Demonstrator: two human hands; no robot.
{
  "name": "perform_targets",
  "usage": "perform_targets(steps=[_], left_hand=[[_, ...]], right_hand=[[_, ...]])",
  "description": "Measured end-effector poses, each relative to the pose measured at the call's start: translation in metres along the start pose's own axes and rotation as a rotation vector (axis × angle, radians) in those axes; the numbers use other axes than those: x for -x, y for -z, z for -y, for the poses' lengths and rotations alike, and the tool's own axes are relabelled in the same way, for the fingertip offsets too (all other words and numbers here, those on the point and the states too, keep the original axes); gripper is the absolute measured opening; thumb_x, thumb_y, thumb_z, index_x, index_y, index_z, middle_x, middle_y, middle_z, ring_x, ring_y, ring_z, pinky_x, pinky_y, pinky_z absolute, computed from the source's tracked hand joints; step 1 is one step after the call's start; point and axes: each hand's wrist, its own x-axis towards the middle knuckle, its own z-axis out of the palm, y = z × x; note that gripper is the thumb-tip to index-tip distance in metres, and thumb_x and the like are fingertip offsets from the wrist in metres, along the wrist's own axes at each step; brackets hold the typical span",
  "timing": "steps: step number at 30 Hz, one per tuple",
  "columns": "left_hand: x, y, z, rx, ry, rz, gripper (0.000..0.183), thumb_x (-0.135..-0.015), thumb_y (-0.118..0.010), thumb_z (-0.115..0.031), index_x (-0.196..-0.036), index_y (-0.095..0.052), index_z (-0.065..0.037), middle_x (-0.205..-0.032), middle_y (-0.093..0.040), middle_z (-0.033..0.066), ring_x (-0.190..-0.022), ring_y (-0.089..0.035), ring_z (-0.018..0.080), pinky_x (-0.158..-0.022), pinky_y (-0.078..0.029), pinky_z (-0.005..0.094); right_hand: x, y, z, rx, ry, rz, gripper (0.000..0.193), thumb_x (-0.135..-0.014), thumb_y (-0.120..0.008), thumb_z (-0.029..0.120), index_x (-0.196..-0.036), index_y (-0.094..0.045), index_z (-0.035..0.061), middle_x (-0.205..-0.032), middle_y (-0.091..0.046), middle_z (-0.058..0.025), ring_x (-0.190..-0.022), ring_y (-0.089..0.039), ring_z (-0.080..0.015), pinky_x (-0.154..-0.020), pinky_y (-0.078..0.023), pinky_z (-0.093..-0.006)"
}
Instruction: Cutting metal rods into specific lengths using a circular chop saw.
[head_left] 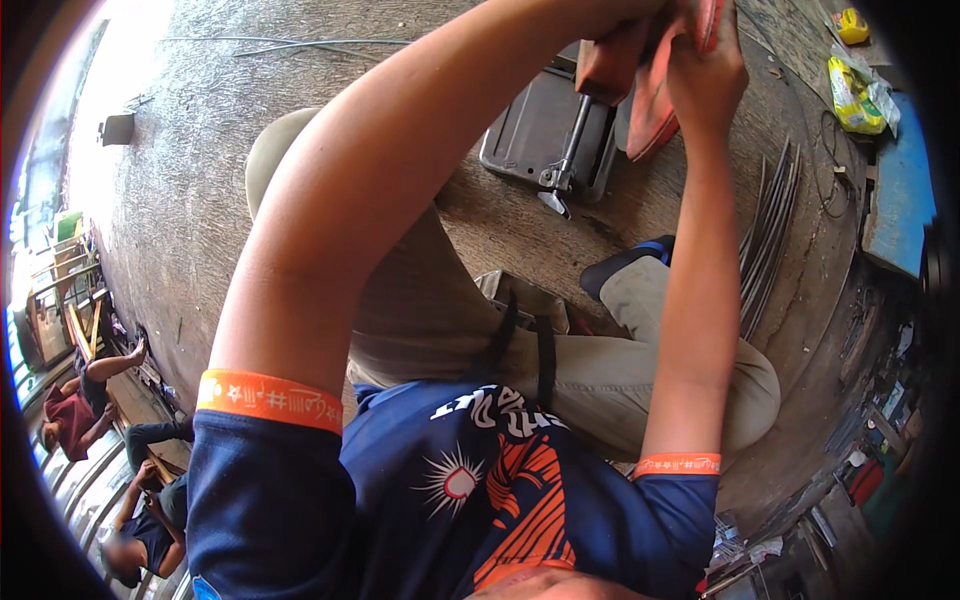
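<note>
A red cut-off saw (pixel 653 108) stands on the floor in front of me, at the top of the view. Its dark metal base (pixel 528 128) carries a clamp screw (pixel 573 140) with a small handle at the near end. My right hand (pixel 706 78) is closed around a red part of the saw, on its right side. My left arm reaches across to the saw's top. There my left hand (pixel 635 8) is cut off by the upper edge, so its fingers do not show.
A bundle of thin metal rods (pixel 772 235) lies right of my right forearm. Beyond it are a blue panel (pixel 900 190) and a yellow plastic bag (pixel 853 95). A small grey box (pixel 117 129) stands at the far left. Two people (pixel 90 410) sit at the left edge.
</note>
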Motion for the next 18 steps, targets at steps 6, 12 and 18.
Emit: perform_targets(steps=[6,12,18], left_hand=[[-0.001,0.007,0.013,-0.215,-0.066,-0.056,0.033,-0.068,-0.068,-0.026,-0.090,-0.066,-0.003,-0.086,-0.065,0.0143,-0.077,-0.063,0.0241,-0.062,-0.049,0.0345],[0.017,-0.023,0.010,0.634,0.082,-0.379,0.034,-0.069,-0.064,-0.025,-0.081,-0.063,0.007,-0.079,-0.063,0.0153,-0.070,-0.059,0.0211,-0.059,-0.046,0.0343],[0.017,-0.013,0.015,0.385,0.131,-0.329,0.036,-0.071,-0.062,-0.029,-0.086,-0.064,0.004,-0.081,-0.065,0.0157,-0.074,-0.063,0.0219,-0.063,-0.049,0.0340]], right_hand=[[0.132,0.008,-0.066,-0.296,-0.870,-0.615,0.023,-0.083,-0.043,0.006,-0.088,-0.059,-0.0094,-0.088,-0.064,-0.0169,-0.073,-0.062,-0.0210,-0.072,-0.049,-0.0344],[0.355,-0.039,-0.073,-0.149,-1.098,0.326,0.030,-0.068,-0.063,0.011,-0.096,-0.064,0.0011,-0.091,-0.065,-0.0131,-0.085,-0.062,-0.0214,-0.080,-0.045,-0.0326],[0.312,-0.065,-0.063,0.015,-1.123,0.279,0.027,-0.065,-0.068,0.020,-0.082,-0.067,-0.0009,-0.070,-0.065,-0.0101,-0.066,-0.062,-0.0172,-0.063,-0.046,-0.0326]])
